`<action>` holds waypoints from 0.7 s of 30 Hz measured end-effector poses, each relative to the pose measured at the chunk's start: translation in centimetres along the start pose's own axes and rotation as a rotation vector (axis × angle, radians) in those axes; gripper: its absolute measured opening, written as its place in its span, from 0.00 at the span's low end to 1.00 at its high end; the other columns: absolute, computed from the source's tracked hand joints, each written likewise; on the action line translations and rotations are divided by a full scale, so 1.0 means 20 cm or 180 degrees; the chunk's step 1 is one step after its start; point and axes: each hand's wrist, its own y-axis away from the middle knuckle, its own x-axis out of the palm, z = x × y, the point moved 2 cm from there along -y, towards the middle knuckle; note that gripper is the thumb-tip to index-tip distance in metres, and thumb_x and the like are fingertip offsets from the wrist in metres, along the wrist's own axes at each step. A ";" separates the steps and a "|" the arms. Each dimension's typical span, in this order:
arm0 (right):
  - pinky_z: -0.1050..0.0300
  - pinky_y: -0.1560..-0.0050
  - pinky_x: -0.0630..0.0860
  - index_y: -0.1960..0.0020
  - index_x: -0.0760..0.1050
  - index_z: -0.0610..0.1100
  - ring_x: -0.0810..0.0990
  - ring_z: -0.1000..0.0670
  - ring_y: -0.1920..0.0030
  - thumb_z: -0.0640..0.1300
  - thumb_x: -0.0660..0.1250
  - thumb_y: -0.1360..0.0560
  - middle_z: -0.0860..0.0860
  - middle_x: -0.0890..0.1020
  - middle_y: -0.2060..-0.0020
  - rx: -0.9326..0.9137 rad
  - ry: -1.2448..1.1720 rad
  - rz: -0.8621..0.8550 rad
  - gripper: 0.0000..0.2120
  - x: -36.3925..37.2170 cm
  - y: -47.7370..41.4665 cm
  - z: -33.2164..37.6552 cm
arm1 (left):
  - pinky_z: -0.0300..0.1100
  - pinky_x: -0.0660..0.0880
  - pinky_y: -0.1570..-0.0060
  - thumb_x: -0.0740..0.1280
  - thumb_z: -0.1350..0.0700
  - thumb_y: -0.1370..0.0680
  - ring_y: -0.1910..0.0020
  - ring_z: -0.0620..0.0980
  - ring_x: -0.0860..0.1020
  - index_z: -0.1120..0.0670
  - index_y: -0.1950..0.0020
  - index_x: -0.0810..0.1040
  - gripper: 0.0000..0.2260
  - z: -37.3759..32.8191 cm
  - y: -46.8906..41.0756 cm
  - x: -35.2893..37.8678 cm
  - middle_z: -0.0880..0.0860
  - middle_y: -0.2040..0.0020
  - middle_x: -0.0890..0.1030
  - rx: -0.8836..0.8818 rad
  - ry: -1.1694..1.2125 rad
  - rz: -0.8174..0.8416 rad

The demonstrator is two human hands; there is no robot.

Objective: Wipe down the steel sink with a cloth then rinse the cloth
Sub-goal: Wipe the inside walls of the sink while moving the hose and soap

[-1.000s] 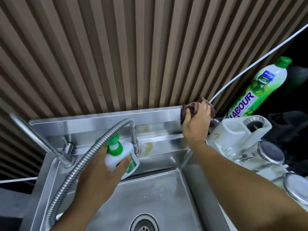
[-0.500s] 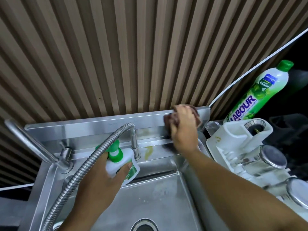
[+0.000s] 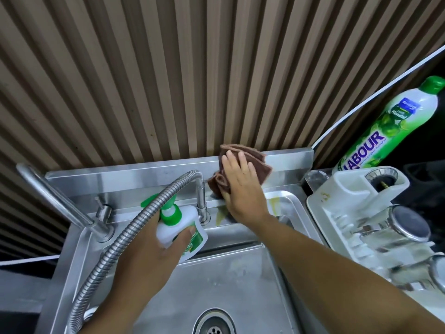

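The right hand (image 3: 242,191) pressed the brown cloth (image 3: 261,166) flat, fingers straight, against the backsplash of the steel sink (image 3: 228,285) (just right of the flexible faucet hose (image 3: 134,220)). The left hand (image 3: 147,256) gripped a white soap pump bottle (image 3: 185,237) above the rear ledge.

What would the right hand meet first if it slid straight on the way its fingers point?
Most likely the slatted wall: the right hand lies flat on the cloth against the sink's back panel, fingers pointing up past its top edge; depth is unclear.
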 end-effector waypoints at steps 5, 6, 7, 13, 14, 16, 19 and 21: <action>0.42 0.25 0.59 0.29 0.68 0.39 0.64 0.40 0.26 0.47 0.63 0.21 0.43 0.71 0.30 0.1514 -0.0530 -0.0969 0.23 -0.16 -0.01 -0.39 | 0.45 0.73 0.57 0.76 0.48 0.29 0.55 0.46 0.79 0.44 0.45 0.74 0.16 0.01 0.01 -0.01 0.44 0.51 0.80 -0.0043 -0.0012 0.0014; 0.41 0.27 0.63 0.34 0.71 0.37 0.67 0.39 0.29 0.47 0.61 0.21 0.41 0.73 0.34 0.1957 -0.0700 -0.1332 0.20 -0.19 -0.03 -0.45 | 0.45 0.74 0.57 0.76 0.47 0.29 0.54 0.47 0.79 0.45 0.45 0.74 0.16 0.01 0.00 -0.01 0.44 0.51 0.81 -0.0050 -0.0022 0.0008; 0.41 0.29 0.65 0.37 0.72 0.37 0.69 0.38 0.31 0.47 0.61 0.22 0.41 0.74 0.36 0.2403 -0.0890 -0.1612 0.18 -0.21 -0.06 -0.48 | 0.46 0.74 0.57 0.76 0.47 0.29 0.54 0.48 0.79 0.44 0.45 0.74 0.16 0.00 0.00 0.00 0.44 0.51 0.81 -0.0048 -0.0034 0.0010; 0.44 0.22 0.51 0.27 0.68 0.38 0.55 0.42 0.21 0.48 0.62 0.21 0.43 0.66 0.23 0.1937 -0.0659 -0.0971 0.25 -0.03 -0.13 0.01 | 0.47 0.74 0.57 0.76 0.48 0.29 0.56 0.48 0.78 0.44 0.49 0.73 0.15 -0.02 0.00 0.00 0.44 0.53 0.80 -0.0058 -0.0104 -0.0044; 0.45 0.21 0.49 0.25 0.66 0.40 0.53 0.43 0.20 0.46 0.64 0.21 0.46 0.64 0.23 0.1408 -0.0643 -0.0675 0.27 0.02 -0.09 0.11 | 0.47 0.73 0.58 0.77 0.48 0.29 0.56 0.49 0.78 0.45 0.49 0.73 0.15 -0.02 0.00 0.00 0.45 0.53 0.80 -0.0051 -0.0125 -0.0063; 0.46 0.21 0.48 0.22 0.62 0.43 0.52 0.45 0.20 0.44 0.63 0.23 0.48 0.63 0.22 0.0433 -0.0543 -0.0231 0.30 0.07 -0.03 0.21 | 0.48 0.74 0.56 0.77 0.47 0.29 0.55 0.50 0.78 0.45 0.49 0.73 0.15 -0.02 0.00 0.00 0.45 0.53 0.80 -0.0090 -0.0172 -0.0055; 0.47 0.22 0.52 0.22 0.61 0.44 0.55 0.46 0.21 0.42 0.64 0.24 0.48 0.64 0.23 0.0075 -0.0461 -0.0167 0.31 0.02 -0.03 0.08 | 0.51 0.79 0.57 0.76 0.45 0.29 0.56 0.48 0.80 0.43 0.50 0.73 0.15 -0.03 0.00 0.00 0.43 0.53 0.80 -0.0130 -0.0200 -0.0019; 0.48 0.23 0.53 0.23 0.62 0.46 0.58 0.45 0.23 0.42 0.66 0.24 0.48 0.65 0.24 0.0746 -0.0589 -0.0421 0.31 -0.04 0.00 -0.10 | 0.49 0.78 0.59 0.76 0.46 0.29 0.56 0.47 0.79 0.43 0.51 0.73 0.14 -0.03 0.00 -0.01 0.43 0.53 0.80 -0.0122 -0.0195 -0.0017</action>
